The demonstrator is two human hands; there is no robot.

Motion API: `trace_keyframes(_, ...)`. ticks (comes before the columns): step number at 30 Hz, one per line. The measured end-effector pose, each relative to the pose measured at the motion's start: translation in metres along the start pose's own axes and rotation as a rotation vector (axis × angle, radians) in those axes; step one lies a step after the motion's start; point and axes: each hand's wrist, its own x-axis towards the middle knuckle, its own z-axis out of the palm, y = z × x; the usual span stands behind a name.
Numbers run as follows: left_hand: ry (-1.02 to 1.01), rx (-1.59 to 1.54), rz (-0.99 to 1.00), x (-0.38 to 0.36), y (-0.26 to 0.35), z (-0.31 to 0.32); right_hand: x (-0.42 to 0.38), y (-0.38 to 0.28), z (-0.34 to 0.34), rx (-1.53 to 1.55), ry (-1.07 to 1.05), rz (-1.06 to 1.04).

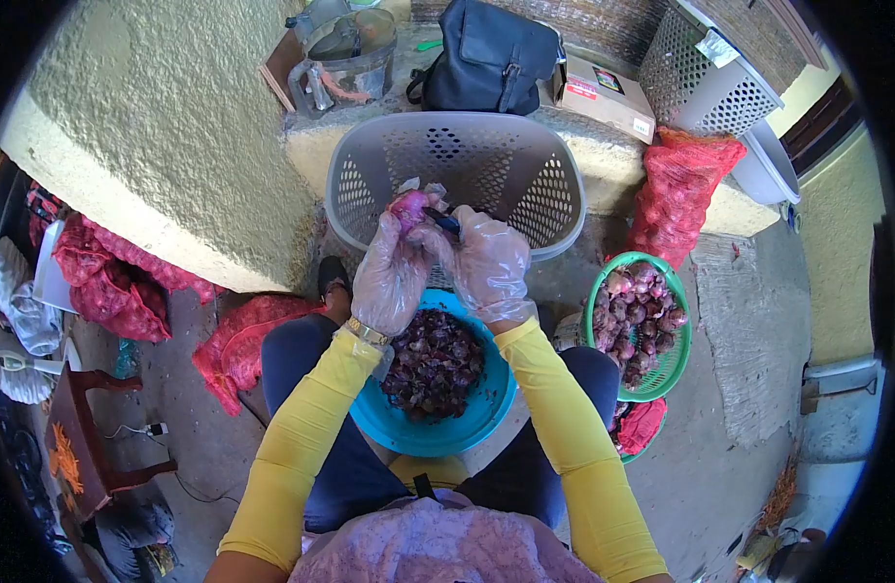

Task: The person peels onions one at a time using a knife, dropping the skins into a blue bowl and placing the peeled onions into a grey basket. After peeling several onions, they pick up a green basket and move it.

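Observation:
Both of my hands are in clear plastic gloves, raised over the near rim of a grey perforated basket [575, 209]. My left hand [391, 277] is closed around a purple-red onion [409, 208]. Held in my right hand [490, 262] is a small knife [443, 221] with a dark handle, right against the onion; its blade is mostly hidden. Below my wrists, between my knees, sits a blue basin [501, 389] with a heap of dark onion skins [434, 364] in it.
A green basket [592, 301] of unpeeled onions stands at the right, near a full red mesh sack [682, 194]. More red sacks [248, 340] lie at the left. Behind the grey basket, a ledge holds a black backpack [491, 58] and a cardboard box [607, 97].

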Motion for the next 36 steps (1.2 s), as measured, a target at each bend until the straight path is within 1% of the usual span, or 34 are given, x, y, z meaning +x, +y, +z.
trace_keyframes(2, 0.006, -0.005, -0.011, 0.000, 0.000, 0.002, 0.000, -0.003, 0.002, 0.016, 0.030, -0.018)
trace_keyframes(5, 0.006, -0.015, -0.022, 0.003, 0.001, -0.002, -0.001, -0.005, 0.001, 0.007, -0.016, 0.000)
trace_keyframes(7, -0.001, -0.018, -0.020, 0.003, 0.004, -0.007, -0.002, -0.007, 0.002, 0.083, -0.009, -0.029)
trace_keyframes(9, -0.136, 0.023, -0.030, 0.003, 0.008, -0.005, -0.005, -0.009, 0.006, 0.147, -0.013, -0.043)
trace_keyframes(10, -0.135, 0.023, -0.029, 0.003, 0.010, 0.000, -0.006, -0.009, 0.007, 0.209, -0.018, -0.057)
trace_keyframes(12, 0.022, 0.073, 0.020, 0.001, 0.013, 0.009, -0.008, -0.010, 0.002, 0.250, -0.054, -0.087)
trace_keyframes(14, 0.041, 0.089, 0.018, 0.000, 0.013, 0.005, -0.008, -0.006, 0.000, 0.291, -0.088, -0.113)
trace_keyframes(16, 0.057, 0.105, 0.012, -0.001, 0.012, 0.004, -0.009, -0.001, 0.003, 0.303, -0.049, -0.192)
trace_keyframes(18, 0.109, 0.104, 0.017, -0.002, 0.010, 0.006, -0.010, 0.000, 0.007, 0.301, -0.010, -0.207)
trace_keyframes(20, 0.103, 0.091, 0.020, -0.001, 0.009, -0.002, -0.011, -0.001, 0.007, 0.301, 0.028, -0.225)
trace_keyframes(22, 0.097, 0.080, 0.026, -0.001, 0.009, -0.001, -0.011, -0.004, 0.003, 0.040, -0.001, -0.187)
trace_keyframes(23, 0.106, 0.080, 0.027, -0.001, 0.008, 0.001, -0.010, -0.003, 0.003, 0.041, -0.001, -0.188)
trace_keyframes(25, 0.114, 0.080, 0.026, 0.000, 0.009, 0.005, -0.008, -0.001, 0.004, 0.019, 0.088, -0.261)
trace_keyframes(28, 0.083, 0.117, 0.029, -0.001, 0.010, 0.004, -0.008, -0.002, -0.003, 0.012, 0.045, -0.230)
trace_keyframes(29, 0.044, 0.115, 0.025, -0.001, 0.010, -0.001, -0.007, -0.004, -0.008, 0.013, 0.044, -0.231)
trace_keyframes(31, 0.003, 0.112, 0.022, -0.002, 0.013, 0.010, -0.005, -0.007, -0.016, 0.306, -0.006, -0.144)
trace_keyframes(32, 0.066, 0.140, 0.026, -0.004, 0.011, 0.017, -0.005, -0.006, -0.017, 0.306, -0.006, -0.145)
trace_keyframes(33, 0.130, 0.168, 0.029, -0.005, 0.011, 0.024, -0.005, -0.004, -0.018, 0.388, -0.043, -0.080)
trace_keyframes(34, 0.131, 0.167, 0.030, -0.004, 0.012, 0.019, -0.006, -0.002, -0.018, 0.470, -0.081, -0.015)
trace_keyframes(36, 0.061, 0.120, -0.044, -0.001, 0.013, 0.009, -0.004, 0.004, -0.017, 0.528, -0.073, -0.015)
